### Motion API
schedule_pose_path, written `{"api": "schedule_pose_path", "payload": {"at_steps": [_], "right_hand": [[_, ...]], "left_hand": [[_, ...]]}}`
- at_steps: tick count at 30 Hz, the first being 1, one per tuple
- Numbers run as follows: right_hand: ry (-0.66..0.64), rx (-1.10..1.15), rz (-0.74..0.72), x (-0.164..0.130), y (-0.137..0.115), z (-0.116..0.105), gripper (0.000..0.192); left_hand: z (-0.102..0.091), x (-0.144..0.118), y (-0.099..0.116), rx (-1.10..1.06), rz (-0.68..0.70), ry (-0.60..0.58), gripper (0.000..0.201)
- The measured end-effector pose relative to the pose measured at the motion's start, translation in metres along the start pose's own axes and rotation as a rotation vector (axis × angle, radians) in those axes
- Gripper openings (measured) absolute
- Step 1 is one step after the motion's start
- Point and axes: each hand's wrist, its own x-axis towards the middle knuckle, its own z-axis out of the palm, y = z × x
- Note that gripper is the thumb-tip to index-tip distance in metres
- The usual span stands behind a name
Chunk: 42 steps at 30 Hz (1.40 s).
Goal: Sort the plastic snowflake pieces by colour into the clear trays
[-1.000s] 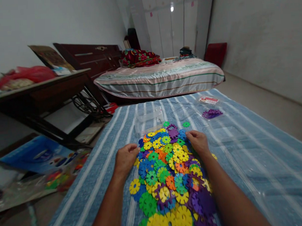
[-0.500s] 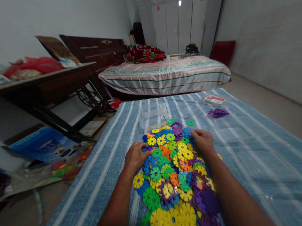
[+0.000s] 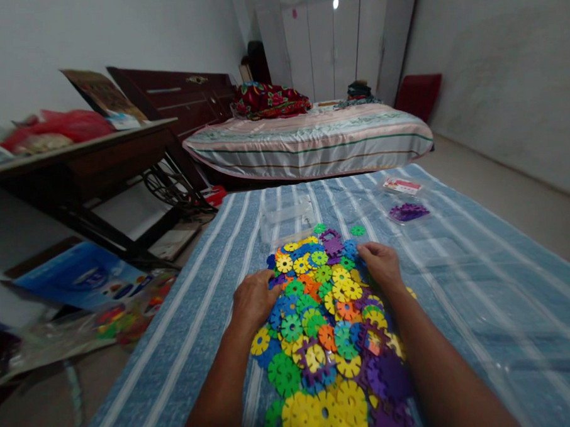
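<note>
1. Left hand [image 3: 252, 298] lies palm down on the left edge of the pile of plastic snowflake discs [image 3: 325, 328], fingers loosely curled over blue and purple pieces; nothing seen pinched in it.
2. Right hand [image 3: 382, 264] rests on the far right edge of the pile, fingers bent onto the discs; whether a piece is gripped cannot be told.
3. Change: a second ago the left hand sat on the cloth just beside the pile; now it has slid right and is on the discs. Right hand has hardly moved.
4. Judgement: both hands now bracket the heap, so the work looks like gathering or sorting the pieces, early on.
5. Pile sits near centre of the blue striped cloth [image 3: 458, 275], stretching from between the hands toward the near edge.
6. Two loose green discs [image 3: 357, 231] lie just beyond the pile, far side.
7. Small bag of purple pieces [image 3: 408, 212] far right, well apart.
8. Clear plastic bag [image 3: 287, 214] far of the pile.
</note>
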Motion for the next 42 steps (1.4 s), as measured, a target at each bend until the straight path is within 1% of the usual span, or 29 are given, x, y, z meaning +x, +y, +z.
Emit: {"api": "schedule_pose_path", "payload": {"at_steps": [7, 11, 13, 16, 19, 21, 23, 25, 27, 29, 31, 34, 37, 38, 40, 42], "right_hand": [[0.004, 0.013, -0.002, 0.000, 0.001, 0.002, 0.040], [-0.002, 0.008, -0.001, 0.001, 0.002, 0.003, 0.040], [0.000, 0.017, -0.004, 0.001, 0.002, 0.003, 0.040], [0.005, 0.024, -0.009, 0.002, 0.002, 0.005, 0.039], [0.004, 0.035, -0.012, 0.003, 0.003, 0.007, 0.038], [0.004, 0.033, -0.012, 0.004, 0.002, 0.008, 0.037], [0.002, 0.022, -0.015, 0.005, 0.002, 0.009, 0.037], [0.001, 0.022, -0.015, 0.006, 0.001, 0.010, 0.036], [0.003, 0.026, -0.015, 0.006, 0.001, 0.011, 0.035], [0.009, 0.025, -0.013, 0.007, 0.001, 0.011, 0.035], [0.012, 0.022, -0.014, 0.007, 0.001, 0.012, 0.034], [0.014, 0.039, -0.013, 0.007, 0.001, 0.013, 0.034], [0.014, 0.071, -0.017, 0.006, 0.001, 0.013, 0.034], [0.013, 0.082, -0.025, 0.006, 0.000, 0.013, 0.034], [0.012, 0.102, -0.042, 0.007, 0.000, 0.013, 0.034], [0.015, 0.103, -0.051, 0.007, 0.000, 0.013, 0.033]], "left_hand": [[-0.009, -0.006, 0.011, 0.117, -0.016, -0.058, 0.033], [-0.013, -0.006, 0.012, 0.107, -0.035, -0.066, 0.033], [-0.015, -0.006, 0.010, 0.091, -0.047, -0.050, 0.033], [-0.017, -0.006, 0.003, 0.073, -0.058, 0.018, 0.035], [-0.020, -0.004, -0.002, -0.005, -0.096, 0.153, 0.035], [-0.023, 0.000, -0.002, -0.161, -0.120, 0.251, 0.033], [-0.025, 0.006, 0.005, -0.384, -0.131, 0.301, 0.027], [-0.027, 0.014, 0.019, -0.622, -0.154, 0.293, 0.021], [-0.029, 0.024, 0.040, -0.842, -0.201, 0.234, 0.016], [-0.032, 0.034, 0.067, -1.035, -0.243, 0.147, 0.012], [-0.038, 0.047, 0.098, -1.194, -0.238, 0.084, 0.008], [-0.053, 0.071, 0.152, -1.417, -0.143, 0.011, 0.011], [-0.064, 0.095, 0.202, -1.688, 0.027, -0.117, 0.020], [-0.065, 0.101, 0.215, -1.730, 0.051, -0.158, 0.021], [-0.061, 0.107, 0.231, -1.696, 0.040, -0.160, 0.018], [-0.048, 0.106, 0.232, -1.577, 0.047, -0.142, 0.013]]}}
